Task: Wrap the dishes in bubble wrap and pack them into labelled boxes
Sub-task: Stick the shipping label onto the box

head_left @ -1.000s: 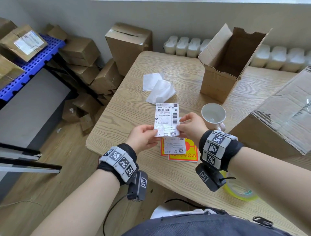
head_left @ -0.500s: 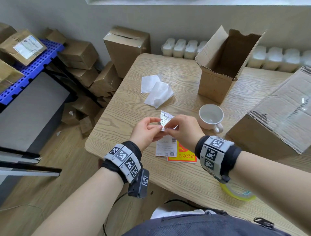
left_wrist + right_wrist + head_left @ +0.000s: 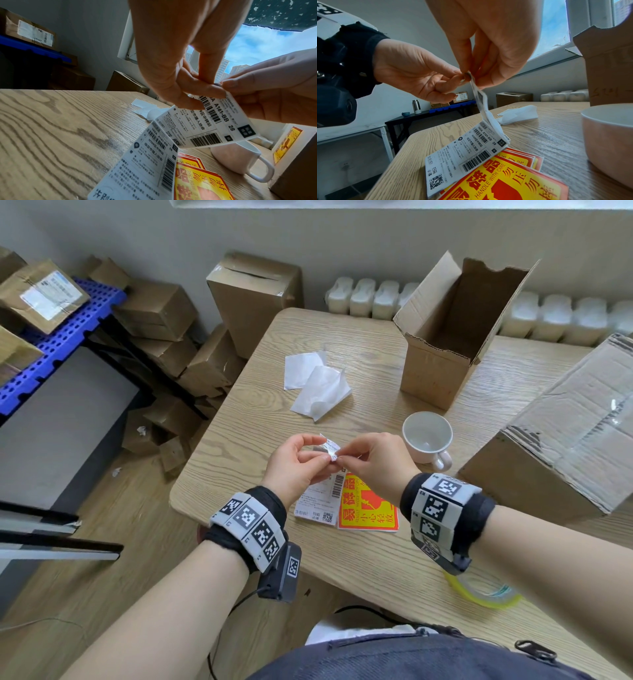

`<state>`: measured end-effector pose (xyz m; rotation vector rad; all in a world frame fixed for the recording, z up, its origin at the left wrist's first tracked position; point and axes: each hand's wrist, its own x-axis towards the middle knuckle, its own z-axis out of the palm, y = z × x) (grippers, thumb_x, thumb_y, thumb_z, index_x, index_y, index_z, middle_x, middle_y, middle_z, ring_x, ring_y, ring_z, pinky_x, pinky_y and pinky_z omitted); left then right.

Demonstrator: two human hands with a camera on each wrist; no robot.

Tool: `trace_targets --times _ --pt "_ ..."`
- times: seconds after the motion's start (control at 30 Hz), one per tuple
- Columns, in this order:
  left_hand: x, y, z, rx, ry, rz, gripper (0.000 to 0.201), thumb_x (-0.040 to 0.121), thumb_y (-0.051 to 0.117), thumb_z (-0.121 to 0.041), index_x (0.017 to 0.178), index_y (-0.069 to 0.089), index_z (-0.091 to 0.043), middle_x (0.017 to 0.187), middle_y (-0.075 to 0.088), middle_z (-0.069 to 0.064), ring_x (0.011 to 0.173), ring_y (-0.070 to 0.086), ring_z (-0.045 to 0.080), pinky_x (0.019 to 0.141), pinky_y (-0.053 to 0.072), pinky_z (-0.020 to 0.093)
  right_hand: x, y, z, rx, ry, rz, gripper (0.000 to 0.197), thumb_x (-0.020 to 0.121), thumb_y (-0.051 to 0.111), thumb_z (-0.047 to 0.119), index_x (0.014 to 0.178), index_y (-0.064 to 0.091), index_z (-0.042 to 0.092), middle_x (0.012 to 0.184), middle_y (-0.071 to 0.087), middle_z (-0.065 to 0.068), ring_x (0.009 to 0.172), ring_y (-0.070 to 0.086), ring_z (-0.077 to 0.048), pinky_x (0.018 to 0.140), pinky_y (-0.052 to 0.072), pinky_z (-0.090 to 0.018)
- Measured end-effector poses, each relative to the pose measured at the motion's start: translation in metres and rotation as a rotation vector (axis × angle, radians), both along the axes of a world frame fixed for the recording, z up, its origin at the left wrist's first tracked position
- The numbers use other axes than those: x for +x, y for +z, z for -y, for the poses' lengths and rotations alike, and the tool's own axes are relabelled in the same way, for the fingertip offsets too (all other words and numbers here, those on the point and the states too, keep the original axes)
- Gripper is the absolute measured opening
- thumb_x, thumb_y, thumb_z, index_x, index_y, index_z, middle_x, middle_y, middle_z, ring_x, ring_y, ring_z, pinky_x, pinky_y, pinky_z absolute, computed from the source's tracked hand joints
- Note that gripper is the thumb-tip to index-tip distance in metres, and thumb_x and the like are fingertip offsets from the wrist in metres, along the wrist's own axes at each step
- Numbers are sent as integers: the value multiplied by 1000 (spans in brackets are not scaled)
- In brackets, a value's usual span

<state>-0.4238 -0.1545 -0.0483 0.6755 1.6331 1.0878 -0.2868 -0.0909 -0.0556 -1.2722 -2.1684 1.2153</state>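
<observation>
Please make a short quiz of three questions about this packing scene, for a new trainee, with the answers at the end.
1. True or false: the white mug is already wrapped and inside the open cardboard box.
2. What do the left hand and the right hand pinch together?
A. the shipping label
B. a roll of tape
C. a white paper sheet
3. Fill in: the English words on the red and yellow stickers read "HANDLE WITH ____".

Key
1. False. The mug stands bare on the table, beside the box.
2. A. Both hands pinch the label's top corner, above the table.
3. CARE.
</observation>
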Motion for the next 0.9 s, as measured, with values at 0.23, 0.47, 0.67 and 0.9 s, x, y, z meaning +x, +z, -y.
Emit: trace_targets --times 0.23,0.47,0.67,0.9 --pt "0 -3 0 24 -44 -107 19 92 57 -2 109 54 -9 84 70 9 72 70 10 76 57 24 2 1 1 5 17 15 12 86 66 20 89 77 15 81 72 2 72 58 -5 66 43 -14" --pt "2 -4 2 68 -99 -319 21 90 60 -5 94 55 -25 82 72 4 79 71 13 85 55 31 1 0 2 -45 -16 4 14 86 67 27 85 76 16 72 67 6 65 56 -1 54 38 -9" --pt "3 -5 1 92 -133 -445 25 87 63 -7 88 53 -30 78 71 -2 75 71 11 85 55 38 -1 -2 0 -148 -83 -24 12 83 67 24 77 74 16 64 63 7 60 56 -5 50 40 -15" --pt "-1 -5 2 52 -144 -483 32 83 56 -1 73 66 -30 79 70 -6 79 69 14 86 55 40 -1 -11 -13 -338 -324 -138 16 89 56 14 75 63 13 79 68 -9 81 67 -28 76 57 -42"
